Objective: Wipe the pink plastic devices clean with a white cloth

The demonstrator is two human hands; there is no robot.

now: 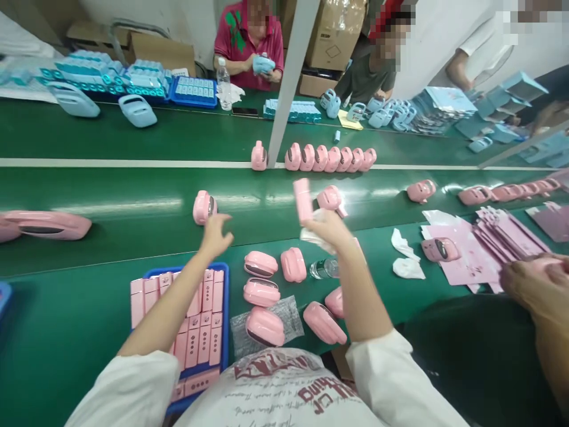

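My left hand (216,237) reaches over the belt with thumb and fingers apart, holding nothing. Just beyond its fingertips stands a pink rounded device (202,207) with a dark panel; whether they touch I cannot tell. A pink rectangular block (303,200), slightly blurred, is gripped upright in my right hand (328,230), together with a crumpled white tissue (313,238). Behind that hand another pink device (329,198) lies on the belt. Below my left forearm, a blue tray (226,320) holds several similar pink blocks (204,338). Between my arms lie several pink devices (262,292).
A plastic bottle (324,268) lies beside my right forearm. Pink devices line the belt divider (329,159), near a white post (291,71). At right are pink flat cartons (502,243) and a co-worker's hand (533,284). People handle blue devices (263,64) across the line.
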